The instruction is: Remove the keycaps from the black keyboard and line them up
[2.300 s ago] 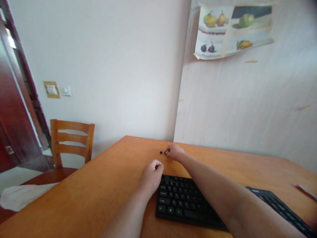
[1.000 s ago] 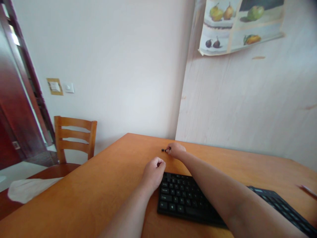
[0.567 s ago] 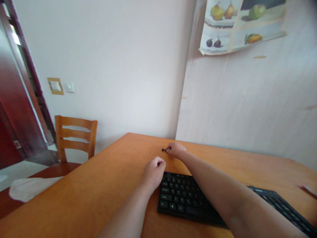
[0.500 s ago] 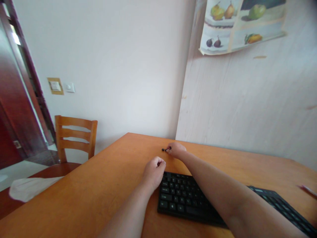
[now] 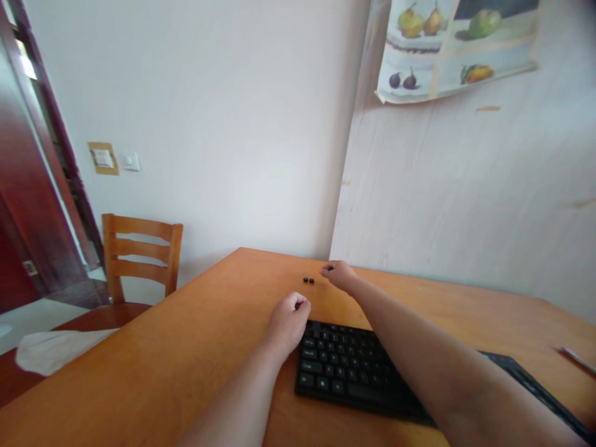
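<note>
Two small black pieces (image 5: pixel 308 280), much like keycaps, lie side by side on the table's far part. Just to their right, my right hand (image 5: pixel 339 273) hovers, thumb and fingers slightly apart; I see nothing held between them. My left hand (image 5: pixel 289 320) is curled closed at the upper left corner of a black keyboard (image 5: pixel 344 366). Whatever it may hold is hidden inside the fingers. My right forearm crosses over the keyboard and covers much of its middle and right side.
The wooden table (image 5: pixel 218 329) meets the wall at the back. A pen-like stick (image 5: pixel 577 360) lies at the right. A wooden chair (image 5: pixel 142 254), with white cloth (image 5: pixel 60 351) on its seat, stands left of the table. Fruit paintings (image 5: pixel 456 49) hang above.
My right hand has let go of a small black piece beside the other one and drawn back up and to the right. My left hand has stayed in place.
</note>
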Demonstrator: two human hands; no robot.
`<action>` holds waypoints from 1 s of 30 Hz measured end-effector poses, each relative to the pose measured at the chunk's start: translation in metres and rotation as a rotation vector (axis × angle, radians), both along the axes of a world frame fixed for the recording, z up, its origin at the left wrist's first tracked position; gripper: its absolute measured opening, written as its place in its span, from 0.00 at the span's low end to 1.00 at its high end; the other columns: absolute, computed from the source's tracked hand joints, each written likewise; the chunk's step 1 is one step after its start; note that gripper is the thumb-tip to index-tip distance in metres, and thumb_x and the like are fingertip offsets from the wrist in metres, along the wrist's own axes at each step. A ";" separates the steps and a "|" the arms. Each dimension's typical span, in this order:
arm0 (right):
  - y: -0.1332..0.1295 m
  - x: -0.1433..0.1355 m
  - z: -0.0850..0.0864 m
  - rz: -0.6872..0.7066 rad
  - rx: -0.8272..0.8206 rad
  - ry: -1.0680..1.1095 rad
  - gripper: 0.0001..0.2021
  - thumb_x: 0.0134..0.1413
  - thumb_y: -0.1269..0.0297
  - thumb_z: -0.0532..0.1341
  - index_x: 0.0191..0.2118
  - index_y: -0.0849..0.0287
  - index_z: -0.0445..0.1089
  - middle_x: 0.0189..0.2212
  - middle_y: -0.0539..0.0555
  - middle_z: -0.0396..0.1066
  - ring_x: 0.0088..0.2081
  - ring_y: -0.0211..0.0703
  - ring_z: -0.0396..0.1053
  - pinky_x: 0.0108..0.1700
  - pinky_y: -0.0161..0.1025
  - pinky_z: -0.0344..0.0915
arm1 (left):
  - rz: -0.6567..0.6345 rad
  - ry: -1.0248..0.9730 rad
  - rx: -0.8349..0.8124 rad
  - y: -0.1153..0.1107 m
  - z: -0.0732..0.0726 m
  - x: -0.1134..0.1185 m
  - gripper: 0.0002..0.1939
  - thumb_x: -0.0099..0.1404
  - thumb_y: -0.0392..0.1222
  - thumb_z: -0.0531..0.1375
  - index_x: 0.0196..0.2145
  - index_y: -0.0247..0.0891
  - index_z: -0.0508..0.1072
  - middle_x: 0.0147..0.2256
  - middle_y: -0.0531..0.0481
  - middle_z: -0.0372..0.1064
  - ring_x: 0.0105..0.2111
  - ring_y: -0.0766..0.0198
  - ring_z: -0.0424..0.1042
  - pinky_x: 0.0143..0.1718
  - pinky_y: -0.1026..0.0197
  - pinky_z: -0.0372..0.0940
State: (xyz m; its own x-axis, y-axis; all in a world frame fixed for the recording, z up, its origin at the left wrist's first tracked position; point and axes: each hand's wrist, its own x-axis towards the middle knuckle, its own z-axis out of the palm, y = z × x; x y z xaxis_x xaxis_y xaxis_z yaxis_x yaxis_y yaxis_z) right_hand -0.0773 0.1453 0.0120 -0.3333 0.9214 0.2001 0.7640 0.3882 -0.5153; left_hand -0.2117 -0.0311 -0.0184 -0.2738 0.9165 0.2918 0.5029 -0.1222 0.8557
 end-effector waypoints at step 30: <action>-0.134 0.100 0.026 0.013 -0.290 0.918 0.10 0.41 0.60 0.67 0.29 0.60 0.70 0.17 0.47 0.63 0.19 0.33 0.58 0.23 0.34 0.54 | -0.069 0.075 0.012 -0.008 0.005 0.000 0.10 0.61 0.45 0.54 0.29 0.38 0.70 0.29 0.52 0.71 0.32 0.62 0.69 0.35 0.63 0.59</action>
State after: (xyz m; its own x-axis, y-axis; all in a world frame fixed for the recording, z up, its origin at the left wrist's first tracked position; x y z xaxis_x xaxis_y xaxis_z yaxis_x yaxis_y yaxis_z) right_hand 0.0227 0.0113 0.0379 -0.1707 0.9734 0.1530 0.0116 0.1572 -0.9875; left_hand -0.2115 -0.0389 -0.0132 -0.1873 0.9286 0.3203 0.5558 -0.1687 0.8140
